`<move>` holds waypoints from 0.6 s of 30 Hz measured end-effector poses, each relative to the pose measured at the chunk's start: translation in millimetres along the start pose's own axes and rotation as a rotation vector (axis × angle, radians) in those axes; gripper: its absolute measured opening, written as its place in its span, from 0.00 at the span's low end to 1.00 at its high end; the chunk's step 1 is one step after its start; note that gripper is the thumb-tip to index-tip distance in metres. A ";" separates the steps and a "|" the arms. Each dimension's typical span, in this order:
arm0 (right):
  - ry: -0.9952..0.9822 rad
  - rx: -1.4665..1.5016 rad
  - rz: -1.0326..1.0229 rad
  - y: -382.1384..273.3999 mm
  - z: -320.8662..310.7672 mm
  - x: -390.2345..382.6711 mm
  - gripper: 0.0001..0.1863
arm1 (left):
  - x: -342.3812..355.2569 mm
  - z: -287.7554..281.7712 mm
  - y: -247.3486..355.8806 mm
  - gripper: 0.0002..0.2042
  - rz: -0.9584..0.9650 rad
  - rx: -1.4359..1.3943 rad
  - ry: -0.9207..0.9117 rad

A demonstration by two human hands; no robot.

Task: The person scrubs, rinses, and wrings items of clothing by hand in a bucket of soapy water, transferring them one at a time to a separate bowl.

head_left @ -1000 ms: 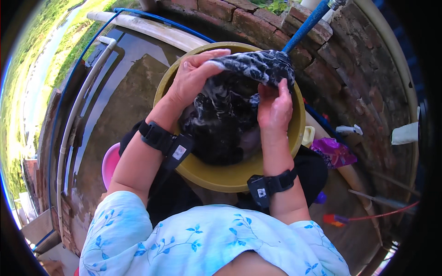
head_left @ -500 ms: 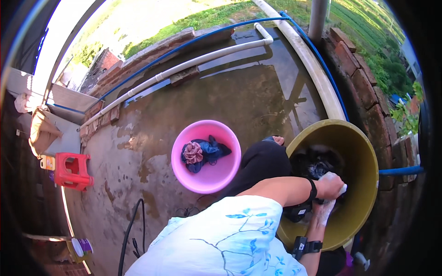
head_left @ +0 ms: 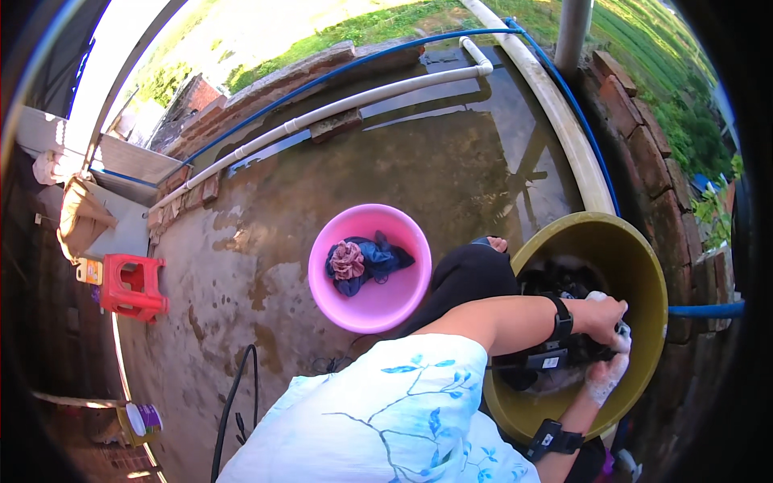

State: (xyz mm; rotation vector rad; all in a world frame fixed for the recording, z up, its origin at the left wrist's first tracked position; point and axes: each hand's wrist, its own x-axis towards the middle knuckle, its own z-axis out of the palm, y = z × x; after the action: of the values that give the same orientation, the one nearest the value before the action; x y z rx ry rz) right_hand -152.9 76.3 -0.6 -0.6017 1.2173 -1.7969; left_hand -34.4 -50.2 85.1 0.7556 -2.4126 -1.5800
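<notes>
A large olive-yellow tub [head_left: 648, 266] stands at the right, with soaked dark clothes [head_left: 564, 280] and some suds inside. Both my hands are over it, wet with white foam. My left hand [head_left: 600, 319] reaches across from the left, its fingers curled round a bunched dark cloth [head_left: 622, 328]. Just below it, my right hand [head_left: 609, 372] comes up from the lower edge and closes on the same cloth; part of its fingers is hidden. Each wrist wears a black strap. Left of the tub, a pink basin [head_left: 370, 318] holds a dark blue garment [head_left: 378, 256] and a dusty-pink scrunched cloth [head_left: 348, 260].
A red plastic stool [head_left: 133, 287] lies at the left beside a yellow jug [head_left: 88, 271]. A black cable [head_left: 233, 402] runs over the wet concrete floor [head_left: 266, 322]. White pipe [head_left: 354, 102], blue hose [head_left: 596, 153] and a low brick wall [head_left: 644, 153] border the area.
My hands have moved a little to the right within the tub and parted slightly, so dark cloth now shows between them. The whole view has shifted slightly.
</notes>
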 end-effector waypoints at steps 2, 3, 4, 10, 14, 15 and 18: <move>0.351 0.378 0.467 -20.1 7.0 12.8 0.18 | -1.8 3.0 -16.4 0.25 0.170 0.366 -0.180; 0.348 0.376 0.466 -19.8 15.6 13.1 0.18 | -0.5 3.2 -22.1 0.20 0.161 0.270 -0.096; 0.304 0.478 0.431 -17.3 27.4 10.5 0.18 | 8.9 4.4 -27.5 0.14 0.189 0.268 -0.004; -0.022 -0.311 -0.119 88.5 -183.1 -7.1 0.18 | -2.8 40.4 21.5 0.13 0.180 -0.223 -0.005; 0.248 0.459 0.322 58.9 -29.6 -18.8 0.19 | -36.8 105.1 -14.0 0.07 0.362 0.354 0.284; 0.264 0.546 0.385 53.8 -12.0 -17.3 0.20 | -20.7 91.7 -22.9 0.06 0.296 0.231 0.256; 0.278 0.528 0.431 63.4 2.5 -17.0 0.21 | 12.6 57.2 -58.2 0.09 0.119 0.338 0.229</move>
State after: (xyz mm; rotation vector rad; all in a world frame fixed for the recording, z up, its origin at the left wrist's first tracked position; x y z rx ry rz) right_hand -117.9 79.9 -56.1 0.2050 0.8968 -1.7520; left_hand -49.1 -28.3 6.9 0.7792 -2.5243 -0.9940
